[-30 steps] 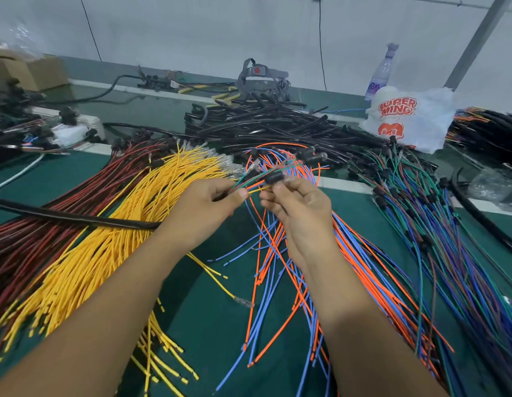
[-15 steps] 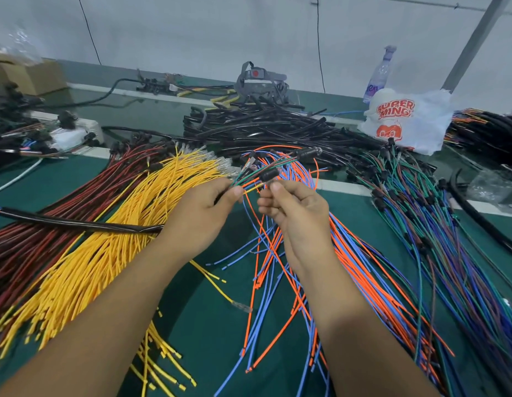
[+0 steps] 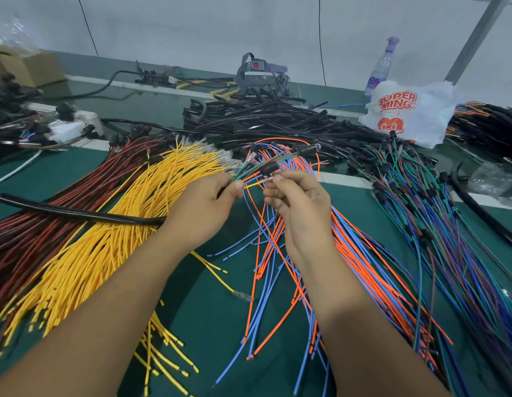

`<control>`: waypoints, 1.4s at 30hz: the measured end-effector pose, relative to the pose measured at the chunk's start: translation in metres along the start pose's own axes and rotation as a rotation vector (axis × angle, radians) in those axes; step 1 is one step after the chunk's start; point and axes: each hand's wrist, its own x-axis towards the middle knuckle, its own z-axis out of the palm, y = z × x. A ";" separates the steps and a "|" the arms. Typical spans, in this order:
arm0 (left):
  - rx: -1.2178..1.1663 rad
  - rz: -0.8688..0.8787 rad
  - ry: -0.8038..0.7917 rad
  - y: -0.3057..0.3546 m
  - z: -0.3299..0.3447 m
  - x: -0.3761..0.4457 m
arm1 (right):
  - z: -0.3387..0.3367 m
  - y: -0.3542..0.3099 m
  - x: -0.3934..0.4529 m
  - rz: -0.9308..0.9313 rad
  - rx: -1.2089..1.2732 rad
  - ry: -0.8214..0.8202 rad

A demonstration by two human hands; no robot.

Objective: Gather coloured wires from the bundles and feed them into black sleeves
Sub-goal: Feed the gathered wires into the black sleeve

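Little is changed since the earlier frames: both hands are kept at the same spot above the bench [image 3: 209, 316], and the yellow wire [image 3: 253, 184] is now drawn out a little further between them. The left hand [image 3: 202, 209] is curled round the mouth of a black sleeve [image 3: 77, 212], which trails away to the left over the red bundle [image 3: 57, 207] and yellow bundle [image 3: 106, 239]; a few green, orange and blue wires are fanned out from that grip. The right hand [image 3: 299, 206] is closed in a pinch, its fingers [image 3: 277, 179] clamped on the metal tip of the yellow wire, just beside the left thumb.

The step in hand is judged to be gathering: a yellow wire is being added to the set already held at the sleeve mouth. How far the other wires are fed in cannot be told, since the mouth is hidden by the left hand.

Next, the yellow tip has to be lined up with the other ends and steered into the opening, the sleeve being held steady while the wire is pushed along.

Loose orange and blue wires [image 3: 277, 282] are spread under the right hand, the green and blue bundle [image 3: 438, 230] lies to the right, and spare sleeves [image 3: 263, 118] are heaped beyond.
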 end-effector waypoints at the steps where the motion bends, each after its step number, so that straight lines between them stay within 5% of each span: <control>1: 0.012 0.003 -0.010 0.000 0.000 0.000 | -0.001 0.000 0.000 -0.001 0.006 0.002; 19: 0.180 0.121 0.059 -0.004 0.001 -0.004 | 0.000 0.001 0.003 0.022 0.079 -0.038; 24: 0.221 0.121 0.027 -0.004 -0.003 -0.005 | -0.003 0.003 0.005 -0.024 -0.035 0.031; 32: 0.199 0.122 0.087 -0.003 -0.001 -0.005 | -0.001 0.004 0.002 0.004 -0.203 -0.079; 42: 0.294 0.214 0.105 -0.005 -0.003 -0.004 | -0.002 -0.001 0.005 0.075 0.120 0.081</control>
